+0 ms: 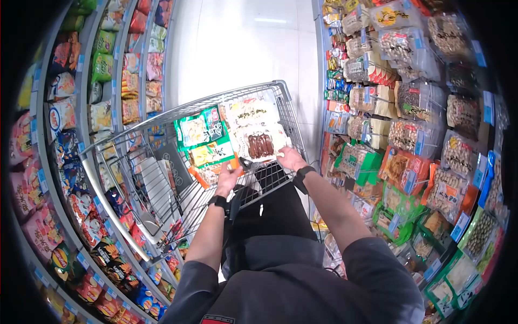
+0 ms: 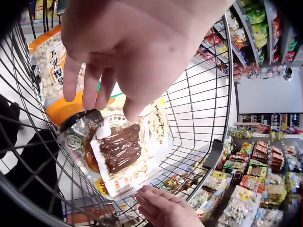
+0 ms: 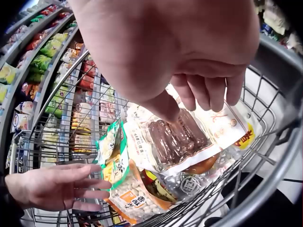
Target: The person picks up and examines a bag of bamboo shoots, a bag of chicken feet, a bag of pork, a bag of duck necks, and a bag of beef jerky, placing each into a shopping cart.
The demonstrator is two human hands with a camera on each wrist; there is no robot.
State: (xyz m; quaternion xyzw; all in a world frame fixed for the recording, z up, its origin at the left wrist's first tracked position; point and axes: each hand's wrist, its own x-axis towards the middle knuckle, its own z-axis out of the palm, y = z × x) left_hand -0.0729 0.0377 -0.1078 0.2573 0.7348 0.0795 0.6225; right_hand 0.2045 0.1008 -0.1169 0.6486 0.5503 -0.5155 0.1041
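Observation:
A white-edged clear packet of dark brown strips [image 1: 261,144] lies on top of other bags in the shopping cart. My right hand [image 1: 292,159] is at the packet's outer edge, its fingers relaxed and thumb apart from them, as the right wrist view shows. My left hand [image 3: 59,187] hovers with straight, spread fingers beside a white-and-orange bag of nuts [image 3: 136,196]. Next to that lies a green-bordered bag [image 1: 203,128]. Another pale packet [image 1: 251,110] sits beyond the brown strips. Under the strips, a clear-and-dark packet [image 3: 189,184] is partly hidden.
The wire cart [image 1: 288,116] stands across the aisle in front of me, its grey handle [image 1: 116,213] to the left. Snack shelves [image 1: 102,67] line the left side. Hanging bags of nuts and dried goods [image 1: 413,135] fill the right side. Pale floor [image 1: 243,48] stretches ahead.

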